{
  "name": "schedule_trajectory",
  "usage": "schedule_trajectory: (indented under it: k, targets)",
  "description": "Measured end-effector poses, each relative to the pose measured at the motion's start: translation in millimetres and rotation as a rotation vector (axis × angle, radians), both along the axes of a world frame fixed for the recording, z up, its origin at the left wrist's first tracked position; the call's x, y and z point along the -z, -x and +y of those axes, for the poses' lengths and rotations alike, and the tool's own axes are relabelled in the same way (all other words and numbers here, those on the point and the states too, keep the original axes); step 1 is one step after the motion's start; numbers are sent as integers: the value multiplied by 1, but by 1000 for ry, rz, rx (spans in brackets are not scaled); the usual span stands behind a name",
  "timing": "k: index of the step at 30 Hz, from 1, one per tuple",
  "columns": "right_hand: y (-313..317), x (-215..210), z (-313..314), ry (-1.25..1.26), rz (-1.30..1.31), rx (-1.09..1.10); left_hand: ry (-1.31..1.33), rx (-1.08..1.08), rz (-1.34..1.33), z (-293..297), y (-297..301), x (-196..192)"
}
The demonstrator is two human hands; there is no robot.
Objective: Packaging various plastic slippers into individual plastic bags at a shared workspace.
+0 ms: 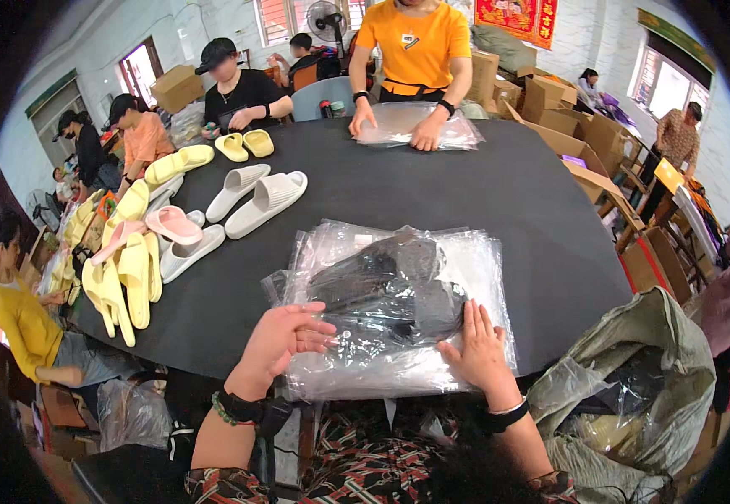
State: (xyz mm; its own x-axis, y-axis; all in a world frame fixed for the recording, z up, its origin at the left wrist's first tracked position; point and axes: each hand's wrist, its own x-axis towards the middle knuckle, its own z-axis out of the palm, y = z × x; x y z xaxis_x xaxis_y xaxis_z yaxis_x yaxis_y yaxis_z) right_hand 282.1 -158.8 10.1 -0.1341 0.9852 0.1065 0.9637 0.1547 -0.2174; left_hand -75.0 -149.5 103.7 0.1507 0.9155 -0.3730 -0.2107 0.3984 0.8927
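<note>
A pair of black slippers (440, 307) lies inside a clear plastic bag, on top of a stack of clear plastic bags (365, 378) at the table's near edge. My left hand (289, 336) is at the left side of the stack, fingers stretched out toward the bagged slippers and nothing in its grasp. On the other side, my right hand (482, 349) lies flat with spread fingers on the plastic, beside the slippers' right end. I cannot tell whether the left fingers touch the bag.
The black table (541, 252) carries grey slippers (268, 206), yellow slippers (134, 277) and pink slippers (176, 225) on its left. Across it, a person in orange (415, 50) presses on another bag stack (390, 122). An open woven sack (667, 370) stands at the right; cardboard boxes (549, 101) stand behind.
</note>
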Motion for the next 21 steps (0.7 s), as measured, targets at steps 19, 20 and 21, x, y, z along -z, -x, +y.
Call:
schedule_trajectory:
  k: [19, 20, 21]
  targets:
    - [-33, -65, 89, 98, 537, 94, 147, 263, 588, 127, 13, -17]
    - [-33, -56, 102, 137, 516, 135, 176, 288, 648, 133, 10, -19]
    - [-31, -47, 112, 144, 578, 156, 168, 292, 648, 136, 8, -17]
